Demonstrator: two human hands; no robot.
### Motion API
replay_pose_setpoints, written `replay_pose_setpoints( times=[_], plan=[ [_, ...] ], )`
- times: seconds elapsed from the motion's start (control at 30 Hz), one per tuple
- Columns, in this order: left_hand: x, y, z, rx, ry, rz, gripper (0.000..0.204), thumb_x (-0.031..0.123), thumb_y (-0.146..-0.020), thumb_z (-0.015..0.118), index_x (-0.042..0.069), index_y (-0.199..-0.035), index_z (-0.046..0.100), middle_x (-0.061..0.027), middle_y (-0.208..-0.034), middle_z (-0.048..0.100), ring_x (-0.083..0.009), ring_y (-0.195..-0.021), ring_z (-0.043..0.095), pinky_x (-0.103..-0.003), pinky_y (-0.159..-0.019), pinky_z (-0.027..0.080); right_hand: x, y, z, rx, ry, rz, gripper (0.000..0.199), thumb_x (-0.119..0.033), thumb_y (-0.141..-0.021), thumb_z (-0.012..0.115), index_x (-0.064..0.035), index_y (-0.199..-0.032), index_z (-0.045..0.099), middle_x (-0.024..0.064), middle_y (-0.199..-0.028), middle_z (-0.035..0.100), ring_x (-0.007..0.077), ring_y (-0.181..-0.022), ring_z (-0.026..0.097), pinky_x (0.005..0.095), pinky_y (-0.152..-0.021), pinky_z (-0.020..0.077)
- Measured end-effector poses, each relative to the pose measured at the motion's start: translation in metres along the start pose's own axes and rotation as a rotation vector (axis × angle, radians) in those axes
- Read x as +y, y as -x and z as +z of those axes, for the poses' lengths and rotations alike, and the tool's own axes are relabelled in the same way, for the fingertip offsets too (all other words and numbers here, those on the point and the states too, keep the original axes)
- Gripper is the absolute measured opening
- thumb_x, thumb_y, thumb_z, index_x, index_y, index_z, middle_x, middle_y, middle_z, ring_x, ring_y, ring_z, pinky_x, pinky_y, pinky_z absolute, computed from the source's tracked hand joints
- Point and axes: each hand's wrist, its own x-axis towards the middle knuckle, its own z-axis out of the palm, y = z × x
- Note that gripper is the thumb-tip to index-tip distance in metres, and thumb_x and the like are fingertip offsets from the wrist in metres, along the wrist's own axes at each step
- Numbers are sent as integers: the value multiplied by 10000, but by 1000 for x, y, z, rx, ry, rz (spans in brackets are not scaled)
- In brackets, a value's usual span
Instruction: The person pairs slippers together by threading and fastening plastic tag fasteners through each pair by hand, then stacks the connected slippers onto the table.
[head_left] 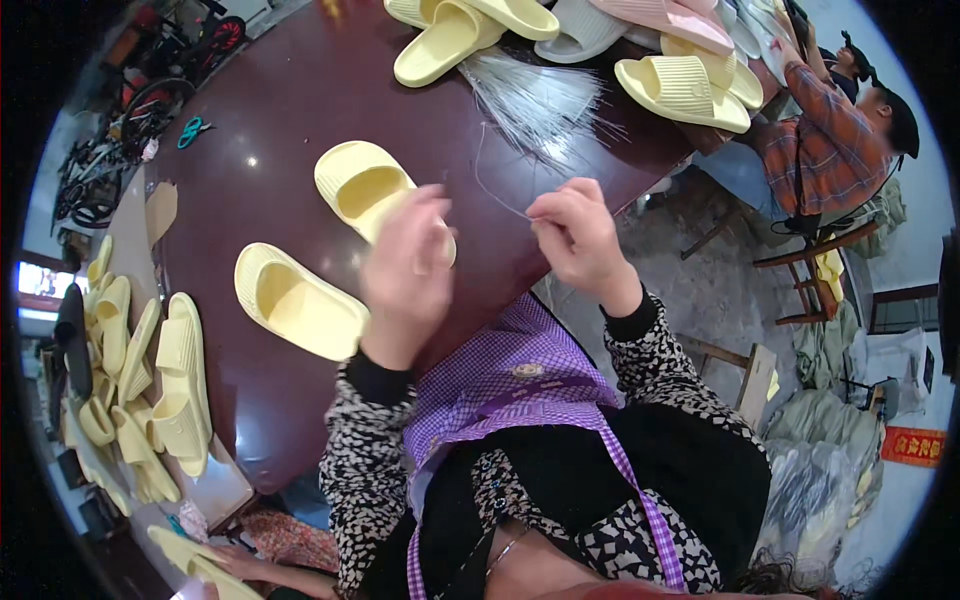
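My right hand [580, 235] is closed, thumb and fingertips pinching the end of a thin, clear plastic strand [487, 181] that curves up and away over the table. My left hand [405, 275] is smeared by motion, so its fingers cannot be read. It passes over the near ends of two pale yellow slide slippers and partly covers them. One slipper [300, 308] lies nearer on the left, the other [352, 180] farther back. Beyond my hands a loose bundle of similar clear strands [540, 95] fans out on the table.
Yellow, white and pink slippers [445, 45] are piled at the dark red table's [260, 105] far side. Small teal scissors [190, 132] lie at the far left. More yellow slippers [180, 390] crowd the left edge. People sit at the far right and lower left.
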Motion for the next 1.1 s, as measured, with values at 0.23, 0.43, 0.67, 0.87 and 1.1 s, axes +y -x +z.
replay_pose_setpoints(
  times=[0.23,0.43,0.67,0.87,1.1],
  plan=[
    [16,14,43,-217,143,-155,196,-10,-802,624,-10,-997,600,-144,-931,618,-316,-800,603,-382,-681,492,1,-4,3,-60,-125,2,261,34,-729,649,-55,-971,607,56,-754,622,227,-771,568,363,-837,411],
    [11,19,25,-244,-222,-22,87,-37,-777,624,6,-852,609,-114,-767,575,-289,-709,578,-370,-615,459,65,-15,22,-271,90,-61,246,-37,-748,655,-76,-988,619,71,-796,634,251,-790,589,383,-869,409],
    [0,56,-33,-81,-345,-24,133,-51,-735,649,8,-845,604,-115,-716,559,-287,-655,558,-373,-610,454,135,-25,35,-247,465,-38,134,-63,-794,623,-45,-925,644,147,-874,657,340,-820,618,446,-747,473],
    [0,88,-99,160,-430,-68,149,-34,-719,656,21,-841,590,-102,-690,508,-281,-642,526,-386,-599,430,135,-11,29,-127,420,-57,130,-29,-821,609,-9,-948,630,155,-870,658,333,-814,635,408,-718,489],
    [11,109,-116,183,-584,-135,156,-42,-714,661,17,-842,593,-98,-672,488,-277,-610,507,-379,-579,418,36,-31,44,-170,188,-13,180,1,-820,604,-3,-998,631,138,-879,649,296,-823,623,350,-740,478]
  ],
)
